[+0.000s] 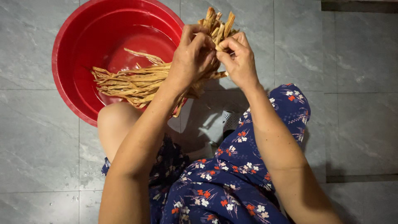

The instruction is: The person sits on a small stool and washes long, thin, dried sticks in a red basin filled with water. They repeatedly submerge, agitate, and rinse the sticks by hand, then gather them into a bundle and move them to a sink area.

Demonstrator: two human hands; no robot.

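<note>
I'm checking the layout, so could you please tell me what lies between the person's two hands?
In the head view, a bundle of tan dried strips sits between the left hand and right hand, both gripping it, beside the round red plastic basin.

both hands (215,56) raised together, fingers curled shut.

Landmark: red basin (74,49) on the grey tiled floor (356,83).
Basin interior: far half open; near half filled by tan dried strips (128,83).
Right of basin: both hands block the rim; bare tiles beyond.
Near side of basin: bare knee (116,124) and floral dress (232,178) close access.
Left of basin: open tiles.
</note>
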